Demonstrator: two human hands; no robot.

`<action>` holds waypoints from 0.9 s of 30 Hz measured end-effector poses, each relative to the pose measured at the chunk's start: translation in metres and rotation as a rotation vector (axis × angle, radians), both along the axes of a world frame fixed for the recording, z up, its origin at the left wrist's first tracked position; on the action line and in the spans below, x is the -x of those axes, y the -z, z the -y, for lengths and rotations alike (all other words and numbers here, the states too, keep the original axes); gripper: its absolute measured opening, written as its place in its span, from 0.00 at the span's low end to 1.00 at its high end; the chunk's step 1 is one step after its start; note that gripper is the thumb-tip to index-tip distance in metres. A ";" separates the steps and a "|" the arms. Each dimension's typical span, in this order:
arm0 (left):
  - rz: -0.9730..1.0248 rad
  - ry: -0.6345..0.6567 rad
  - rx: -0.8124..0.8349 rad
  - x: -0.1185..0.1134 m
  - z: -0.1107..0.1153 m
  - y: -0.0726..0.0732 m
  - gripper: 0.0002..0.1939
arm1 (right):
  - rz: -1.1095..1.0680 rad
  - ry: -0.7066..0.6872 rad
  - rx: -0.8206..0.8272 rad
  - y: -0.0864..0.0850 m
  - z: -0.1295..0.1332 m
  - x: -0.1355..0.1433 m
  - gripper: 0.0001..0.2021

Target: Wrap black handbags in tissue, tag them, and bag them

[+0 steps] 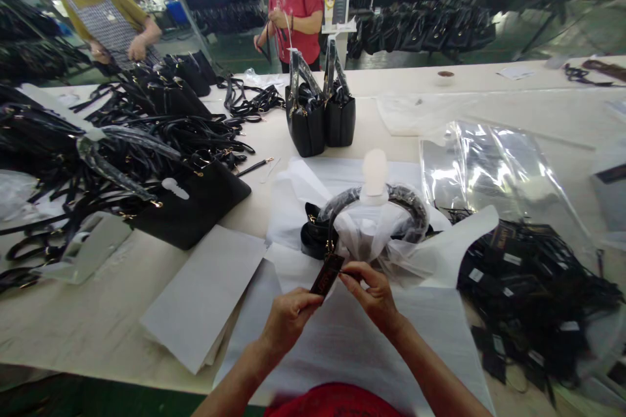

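Note:
My left hand (288, 316) is closed on a dark hang tag (327, 275) with reddish lettering. Fingertips of my right hand (372, 293) pinch at the tag's upper edge, on what looks like its thin cord; the cord itself is barely visible. Just beyond both hands sits a black handbag (313, 241), mostly hidden by whitish wrapping (364, 238). Its handle (342, 199) arches up in clear plastic, with a pale paper piece (375, 172) at the top. Under it lie white paper sheets (381, 332).
Black tags (528, 300) heap at the right, by clear plastic bags (493, 163). White boards (205, 300) lie left, near a black bag (195, 202) and piled straps (161, 137). Two finished-looking handbags (320, 114) stand ahead. Two people (296, 10) (117, 19) work across the table.

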State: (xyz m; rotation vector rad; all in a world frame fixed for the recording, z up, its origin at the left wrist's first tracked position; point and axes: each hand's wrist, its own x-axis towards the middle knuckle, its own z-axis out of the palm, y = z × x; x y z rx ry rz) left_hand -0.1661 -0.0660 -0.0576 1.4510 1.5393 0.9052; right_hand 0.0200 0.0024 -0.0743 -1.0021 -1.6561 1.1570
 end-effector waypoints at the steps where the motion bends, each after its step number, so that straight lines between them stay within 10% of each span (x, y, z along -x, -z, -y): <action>1: 0.039 -0.035 0.041 -0.001 0.008 0.003 0.09 | -0.039 0.013 0.046 0.000 0.000 0.002 0.07; 12: 0.511 -0.446 0.700 -0.023 0.076 0.071 0.09 | -0.199 -0.001 0.351 0.010 -0.010 0.020 0.08; 16: 0.430 -0.331 0.594 -0.026 0.079 0.067 0.09 | -0.166 0.019 0.337 0.009 -0.004 0.014 0.09; 22: 0.113 0.256 0.197 -0.040 0.069 0.036 0.11 | -0.179 -0.095 0.478 0.000 0.009 -0.002 0.14; 27: -0.004 0.068 0.501 -0.040 0.057 0.069 0.17 | -0.141 -0.261 0.512 -0.011 0.013 -0.008 0.16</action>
